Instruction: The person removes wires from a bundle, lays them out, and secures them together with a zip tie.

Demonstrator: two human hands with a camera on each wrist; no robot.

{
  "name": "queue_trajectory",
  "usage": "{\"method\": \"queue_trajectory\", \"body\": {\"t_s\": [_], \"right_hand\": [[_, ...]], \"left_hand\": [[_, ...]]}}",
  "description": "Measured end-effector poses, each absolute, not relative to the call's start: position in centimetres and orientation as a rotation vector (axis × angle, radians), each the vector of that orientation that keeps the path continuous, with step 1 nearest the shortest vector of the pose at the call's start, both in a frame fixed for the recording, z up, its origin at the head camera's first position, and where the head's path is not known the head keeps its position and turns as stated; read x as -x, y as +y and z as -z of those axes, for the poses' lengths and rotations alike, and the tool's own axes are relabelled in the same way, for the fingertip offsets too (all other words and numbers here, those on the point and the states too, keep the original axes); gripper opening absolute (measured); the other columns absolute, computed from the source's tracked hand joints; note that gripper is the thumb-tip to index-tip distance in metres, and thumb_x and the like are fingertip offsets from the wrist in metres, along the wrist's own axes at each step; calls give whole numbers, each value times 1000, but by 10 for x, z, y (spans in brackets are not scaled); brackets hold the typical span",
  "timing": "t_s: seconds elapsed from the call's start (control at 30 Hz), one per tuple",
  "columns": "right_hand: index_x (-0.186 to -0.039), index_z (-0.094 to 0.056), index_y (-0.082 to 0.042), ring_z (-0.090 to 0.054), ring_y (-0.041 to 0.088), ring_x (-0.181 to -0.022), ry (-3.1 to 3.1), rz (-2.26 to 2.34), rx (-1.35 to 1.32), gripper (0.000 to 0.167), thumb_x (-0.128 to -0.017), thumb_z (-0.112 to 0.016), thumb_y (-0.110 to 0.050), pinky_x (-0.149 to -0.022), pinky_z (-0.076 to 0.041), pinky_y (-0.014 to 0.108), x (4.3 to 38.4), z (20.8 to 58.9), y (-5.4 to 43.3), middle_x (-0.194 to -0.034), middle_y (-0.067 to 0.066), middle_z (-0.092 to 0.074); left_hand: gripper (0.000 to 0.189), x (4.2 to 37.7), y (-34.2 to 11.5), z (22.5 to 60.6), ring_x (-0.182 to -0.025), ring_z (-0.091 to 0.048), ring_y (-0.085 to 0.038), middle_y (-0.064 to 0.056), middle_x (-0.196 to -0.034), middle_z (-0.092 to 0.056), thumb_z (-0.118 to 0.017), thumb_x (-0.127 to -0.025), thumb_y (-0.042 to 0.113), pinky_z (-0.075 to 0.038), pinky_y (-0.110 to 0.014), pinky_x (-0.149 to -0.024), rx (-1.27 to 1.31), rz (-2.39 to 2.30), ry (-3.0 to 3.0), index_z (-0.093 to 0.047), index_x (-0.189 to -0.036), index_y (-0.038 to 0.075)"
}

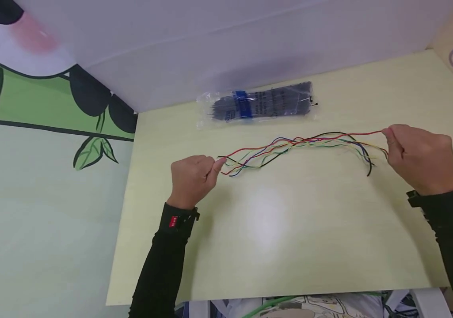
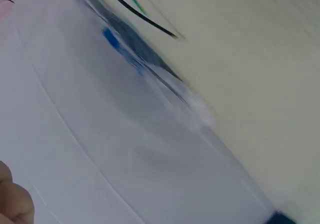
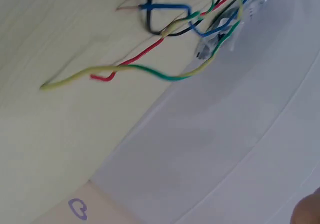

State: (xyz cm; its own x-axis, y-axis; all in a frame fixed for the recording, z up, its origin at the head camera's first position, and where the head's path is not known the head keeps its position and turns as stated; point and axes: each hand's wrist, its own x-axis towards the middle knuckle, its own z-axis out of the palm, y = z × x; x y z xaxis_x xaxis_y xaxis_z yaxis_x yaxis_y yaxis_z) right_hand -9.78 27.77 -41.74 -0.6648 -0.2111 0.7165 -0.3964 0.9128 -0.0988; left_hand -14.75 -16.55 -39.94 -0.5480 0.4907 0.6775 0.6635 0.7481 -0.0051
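A loose bundle of thin coloured wires (image 1: 298,140) stretches over the table between my two hands. It has red, blue, black, green and yellow strands. At its left end my left hand (image 1: 192,179) pinches wires between thumb and curled fingers; which strands are in the pinch is hidden. My right hand (image 1: 421,157) pinches the end of a red wire (image 1: 363,133), drawn out to the right. A yellow wire end reaches the side of that hand; whether it is held I cannot tell. Black wire ends (image 1: 370,168) hang free nearby. The right wrist view shows a yellow-green wire (image 3: 165,76) closely.
Behind the wires lies a clear plastic bag (image 1: 274,102) of dark thin strips, apparently cable ties, near the white wall (image 1: 218,57). The pale table (image 1: 250,256) ends at a front edge, with white and green items below. A painted wall (image 1: 51,198) stands left.
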Motion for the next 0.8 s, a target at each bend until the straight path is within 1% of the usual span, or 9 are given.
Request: {"method": "queue_trajectory", "body": {"t_s": [0.1, 0.2, 0.27, 0.33, 0.47, 0.57, 0.67, 0.73, 0.8], "right_hand": [[-73, -62, 1, -41, 15, -45, -2356, -404, -457, 26, -95, -54, -11, -45, -32, 29, 97, 416, 277, -52, 7, -50], [-85, -71, -2, -50, 10, -58, -2391, -530, -525, 26, -91, -47, -9, -54, -37, 23, 91, 420, 275, -69, 7, -67], [-88, -72, -4, -48, 4, -65, -2445, -576, -537, 32, -88, -40, -8, -58, -35, 19, 86, 422, 276, -77, 4, -68], [-94, -72, -5, -45, 2, -68, -2504, -614, -525, 34, -88, -38, -6, -60, -34, 16, 84, 422, 277, -81, 2, -67], [-98, -67, -1, -52, 11, -73, -2624, -551, -474, 24, -89, -44, 0, -63, -45, 26, 89, 421, 278, -85, 7, -64], [-102, -63, 2, -58, 21, -77, -2679, -494, -409, 21, -88, -47, 3, -56, -46, 36, 91, 422, 276, -93, 13, -65], [-104, -61, 1, -59, 22, -77, -2712, -458, -368, 21, -88, -47, 3, -49, -41, 32, 93, 425, 271, -96, 14, -65], [-103, -61, 0, -59, 21, -76, -2714, -449, -365, 19, -89, -48, 2, -47, -38, 29, 94, 425, 268, -96, 13, -65], [-99, -63, -3, -56, 19, -73, -2716, -464, -360, 13, -90, -53, -4, -48, -38, 29, 93, 425, 264, -92, 10, -65]], "left_hand": [[50, 150, -164, 391, -45, -33, -17, -1, -49, -35, -48, -103, 35, -18, -27, -47, 805, 372, -2363, -47, -58, 11], [37, 153, -167, 390, -58, -41, -22, -6, -62, -45, -42, -104, 27, -28, -31, -56, 733, 420, -2576, -60, -78, 7], [33, 153, -168, 394, -65, -43, -23, -7, -70, -50, -39, -104, 23, -33, -32, -61, 731, 459, -2701, -64, -90, 6], [31, 152, -170, 399, -71, -50, -22, -7, -78, -59, -42, -103, 20, -39, -34, -67, 770, 492, -2748, -68, -97, 5], [17, 152, -170, 406, -64, -61, -19, -5, -81, -72, -56, -99, 15, -52, -33, -65, 837, 442, -2703, -71, -101, 8], [15, 152, -161, 412, -60, -61, -19, -6, -82, -73, -62, -93, 7, -54, -33, -63, 883, 375, -2679, -72, -105, 7], [24, 152, -147, 418, -65, -61, -20, -7, -86, -70, -61, -92, 5, -53, -34, -67, 916, 315, -2674, -68, -114, 7], [26, 151, -137, 421, -69, -58, -21, -6, -87, -66, -60, -93, 10, -51, -34, -67, 924, 305, -2661, -67, -118, 9], [22, 151, -130, 425, -70, -52, -21, -6, -82, -59, -62, -95, 20, -46, -33, -66, 926, 301, -2632, -68, -113, 11]]}}
